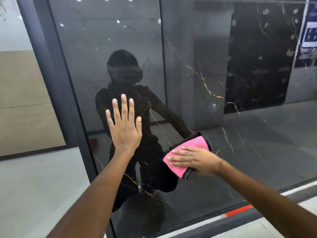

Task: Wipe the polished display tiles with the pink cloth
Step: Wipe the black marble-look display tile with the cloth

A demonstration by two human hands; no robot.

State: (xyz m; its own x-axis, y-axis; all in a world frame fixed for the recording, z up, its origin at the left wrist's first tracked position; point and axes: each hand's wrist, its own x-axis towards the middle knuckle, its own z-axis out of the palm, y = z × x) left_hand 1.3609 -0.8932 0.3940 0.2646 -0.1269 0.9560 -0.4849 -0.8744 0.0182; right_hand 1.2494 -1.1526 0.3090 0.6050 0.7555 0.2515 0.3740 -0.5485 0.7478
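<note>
The right hand [192, 160], at lower right of centre, lies flat with straight fingers on the folded pink cloth [187, 157], pressing it against the dark veined tile [205, 83] that fills the middle of the frame. The left hand [124, 127], left of centre, rests open-palmed on the same tile, fingers spread, holding nothing. To wipe well, the grip on the cloth should probably stay flat and even, passes overlapping, and the bracing palm will likely leave marks that need wiping too. No containers show anywhere in the frame.
</note>
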